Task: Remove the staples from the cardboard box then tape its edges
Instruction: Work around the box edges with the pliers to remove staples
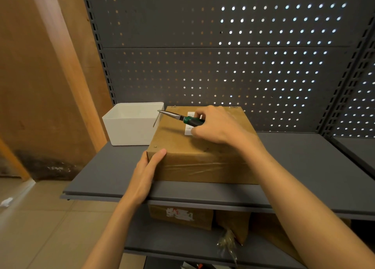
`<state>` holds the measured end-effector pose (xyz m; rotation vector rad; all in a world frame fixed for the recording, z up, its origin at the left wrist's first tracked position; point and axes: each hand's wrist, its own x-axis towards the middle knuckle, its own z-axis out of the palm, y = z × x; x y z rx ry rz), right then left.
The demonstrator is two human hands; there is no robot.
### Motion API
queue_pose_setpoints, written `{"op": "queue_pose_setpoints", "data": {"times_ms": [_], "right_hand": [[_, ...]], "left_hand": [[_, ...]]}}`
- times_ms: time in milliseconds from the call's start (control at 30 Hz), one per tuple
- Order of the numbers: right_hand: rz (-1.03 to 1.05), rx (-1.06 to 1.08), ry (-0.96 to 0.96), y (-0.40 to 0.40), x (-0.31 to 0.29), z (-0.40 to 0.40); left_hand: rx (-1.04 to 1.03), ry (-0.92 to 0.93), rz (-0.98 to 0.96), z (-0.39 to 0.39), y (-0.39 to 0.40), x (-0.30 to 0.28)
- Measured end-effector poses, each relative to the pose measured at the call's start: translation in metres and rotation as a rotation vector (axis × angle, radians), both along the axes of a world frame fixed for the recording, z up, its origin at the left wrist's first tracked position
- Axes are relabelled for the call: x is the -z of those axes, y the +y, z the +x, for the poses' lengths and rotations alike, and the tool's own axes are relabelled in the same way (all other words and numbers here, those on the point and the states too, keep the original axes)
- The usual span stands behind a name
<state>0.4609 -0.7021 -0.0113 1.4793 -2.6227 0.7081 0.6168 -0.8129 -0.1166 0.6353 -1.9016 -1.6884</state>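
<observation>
A brown cardboard box (pixel 188 145) sits on the grey shelf (pixel 304 167), with clear tape across its front face and a white label on top. My right hand (pixel 217 124) grips green-handled long-nose pliers (pixel 178 117) above the box top. The plier tips pinch a thin bent staple (pixel 155 119) that hangs over the white bin's right edge. My left hand (pixel 148 167) holds the box's near left corner, thumb on the front face. Small staples (pixel 233 107) show at the box's far edge and near its front corners.
A white open plastic bin (pixel 129 126) stands left of the box against the pegboard back panel (pixel 223 56). A wooden panel (pixel 40 76) rises at the left. On the lower shelf lie more cardboard boxes (pixel 180 216) and a crumpled clear wrapper (pixel 227 242).
</observation>
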Motion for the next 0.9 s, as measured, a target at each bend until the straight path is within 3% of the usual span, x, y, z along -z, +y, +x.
{"op": "queue_pose_setpoints", "data": {"times_ms": [400, 900], "right_hand": [[-0.107, 0.137, -0.06, -0.046, -0.006, -0.003], [0.024, 0.212, 0.163, -0.087, 0.007, 0.004]], "left_hand": [[-0.009, 0.0, 0.053, 0.001, -0.003, -0.001], [-0.025, 0.01, 0.072, 0.001, -0.006, 0.002]]}}
